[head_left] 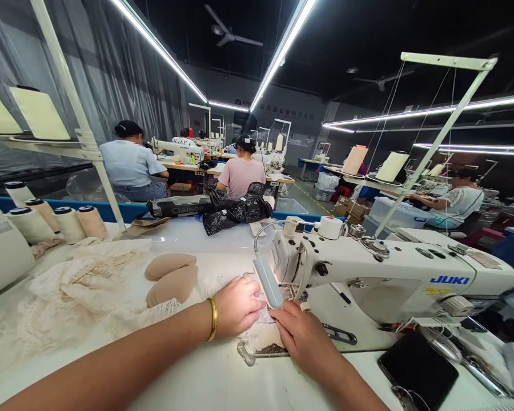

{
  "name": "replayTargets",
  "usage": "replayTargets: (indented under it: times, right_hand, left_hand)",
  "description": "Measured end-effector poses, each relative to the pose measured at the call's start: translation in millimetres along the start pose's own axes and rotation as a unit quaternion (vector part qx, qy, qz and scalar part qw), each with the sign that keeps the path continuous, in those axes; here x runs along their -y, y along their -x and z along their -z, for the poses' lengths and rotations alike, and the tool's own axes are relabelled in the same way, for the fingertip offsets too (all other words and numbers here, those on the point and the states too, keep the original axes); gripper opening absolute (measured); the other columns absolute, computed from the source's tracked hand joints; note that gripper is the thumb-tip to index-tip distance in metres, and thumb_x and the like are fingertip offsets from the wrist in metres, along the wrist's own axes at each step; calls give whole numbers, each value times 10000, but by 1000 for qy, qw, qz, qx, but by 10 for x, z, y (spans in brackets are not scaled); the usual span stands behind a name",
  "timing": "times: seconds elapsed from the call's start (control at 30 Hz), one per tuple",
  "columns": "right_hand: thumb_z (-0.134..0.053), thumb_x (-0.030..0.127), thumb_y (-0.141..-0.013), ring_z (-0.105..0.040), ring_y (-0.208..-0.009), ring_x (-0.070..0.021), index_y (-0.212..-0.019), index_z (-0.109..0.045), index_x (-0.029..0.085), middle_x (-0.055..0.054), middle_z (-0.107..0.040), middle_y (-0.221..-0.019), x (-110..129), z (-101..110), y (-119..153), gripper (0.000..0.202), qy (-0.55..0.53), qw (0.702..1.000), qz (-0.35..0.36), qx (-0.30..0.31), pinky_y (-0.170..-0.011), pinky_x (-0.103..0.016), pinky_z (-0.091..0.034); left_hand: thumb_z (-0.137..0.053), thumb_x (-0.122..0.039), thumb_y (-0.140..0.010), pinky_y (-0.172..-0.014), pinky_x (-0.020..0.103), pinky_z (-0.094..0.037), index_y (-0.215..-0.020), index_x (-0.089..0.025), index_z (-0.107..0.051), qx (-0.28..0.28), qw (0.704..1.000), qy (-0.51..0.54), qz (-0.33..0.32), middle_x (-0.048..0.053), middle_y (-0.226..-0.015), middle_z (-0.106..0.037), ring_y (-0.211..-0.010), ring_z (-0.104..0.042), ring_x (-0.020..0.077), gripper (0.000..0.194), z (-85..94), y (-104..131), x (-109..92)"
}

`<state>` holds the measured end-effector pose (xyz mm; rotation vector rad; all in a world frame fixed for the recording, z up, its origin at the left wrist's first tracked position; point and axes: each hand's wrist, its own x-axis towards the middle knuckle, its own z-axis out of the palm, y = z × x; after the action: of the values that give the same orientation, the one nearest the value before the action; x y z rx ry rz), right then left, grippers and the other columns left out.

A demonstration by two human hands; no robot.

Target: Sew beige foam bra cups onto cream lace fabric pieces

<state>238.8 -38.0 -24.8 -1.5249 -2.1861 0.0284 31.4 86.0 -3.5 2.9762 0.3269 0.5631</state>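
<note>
My left hand, with a gold bracelet on its wrist, is closed on pale lace fabric beside the needle area of a white sewing machine. Opposite it, my right hand pinches the edge of the same piece between thumb and fingers. A small grey lamp on a bendy neck hangs over the fingertips and hides part of the cloth and the presser foot. Two beige bra cups lie left of my left hand, partly overlapped by the lace.
A heap of cream lace spreads leftward, with thread cones behind. Black plastic bags rest at the table's back. Right of my right hand lie a black phone-like slab and scissors. Several people sit at other machines.
</note>
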Motion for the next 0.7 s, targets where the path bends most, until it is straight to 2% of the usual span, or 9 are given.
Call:
replayTargets:
  times: [0.2, 0.3, 0.37, 0.4, 0.43, 0.5, 0.57, 0.63, 0.7]
  right_hand:
    - [-411, 275, -1035, -606, -831, -244, -1006, -636, 236, -56, -642, -890, 189, 30, -30, 230, -165, 984, -71, -9, -748, -368, -458]
    - [-521, 411, -995, -596, -748, -206, -1266, -518, 248, 11, -611, -828, 437, 15, -72, 316, -395, 898, -193, 18, -702, -327, -458]
    - [-620, 453, -932, -583, -697, -185, -1345, -447, 245, 54, -577, -770, 635, 0, -96, 494, -508, 823, -255, 13, -684, -305, -458]
    - [-665, 456, -900, -576, -687, -178, -1337, -458, 244, 66, -564, -745, 737, -7, -101, 528, -538, 797, -274, 3, -688, -299, -459]
    - [-706, 453, -871, -570, -680, -173, -1320, -483, 245, 72, -559, -727, 838, -15, -97, 542, -558, 780, -284, -12, -693, -295, -461]
    - [-760, 460, -833, -573, -686, -171, -1308, -525, 256, 66, -580, -730, 1027, -49, -53, 568, -584, 761, -279, -48, -704, -292, -474]
    - [-787, 496, -813, -603, -709, -180, -1308, -555, 268, 43, -624, -768, 1188, -116, 45, 593, -603, 747, -264, -92, -714, -298, -499]
    - [-798, 551, -801, -643, -744, -202, -1297, -590, 272, 6, -675, -828, 1309, -215, 189, 606, -605, 742, -256, -133, -718, -311, -525]
    - [-791, 591, -810, -663, -760, -219, -1284, -623, 270, -20, -701, -869, 1385, -322, 353, 596, -586, 748, -263, -168, -705, -315, -542]
  left_hand:
    - [-518, -48, -866, -767, 371, -494, -1044, -174, -598, -21, 998, 24, 57, 94, -888, -671, -809, -616, 262, 232, 137, 163, -66]
    - [-487, -79, -921, -853, 364, -502, -1167, -198, -588, -33, 996, 66, 45, 102, -1032, -707, -933, -640, 255, 291, 277, 447, -364]
    - [-570, -220, -974, -996, 394, -469, -1252, -231, -591, -52, 976, 198, 71, 120, -1222, -690, -1131, -618, 276, 279, 299, 682, -690]
    - [-654, -331, -963, -998, 390, -469, -1217, -244, -621, -59, 942, 311, 117, 115, -1221, -696, -1131, -628, 279, 270, 281, 791, -864]
    - [-699, -441, -942, -912, 362, -502, -1136, -235, -650, -35, 879, 441, 181, 102, -1096, -732, -1007, -672, 260, 287, 249, 885, -1030]
    - [-744, -600, -878, -842, 361, -526, -1145, -207, -640, -24, 682, 655, 326, 114, -990, -758, -888, -718, 254, 486, 179, 1000, -1292]
    - [-819, -602, -806, -866, 358, -541, -1103, -179, -644, -101, 485, 757, 426, 127, -1003, -763, -904, -739, 256, 545, 156, 1011, -1428]
    - [-909, -442, -752, -908, 341, -551, -1038, -172, -655, -228, 380, 773, 453, 122, -1081, -756, -980, -735, 256, 468, 206, 947, -1450]
    - [-891, -270, -782, -883, 324, -575, -1001, -162, -666, -318, 333, 757, 464, 106, -1078, -758, -960, -736, 244, 332, 298, 861, -1412]
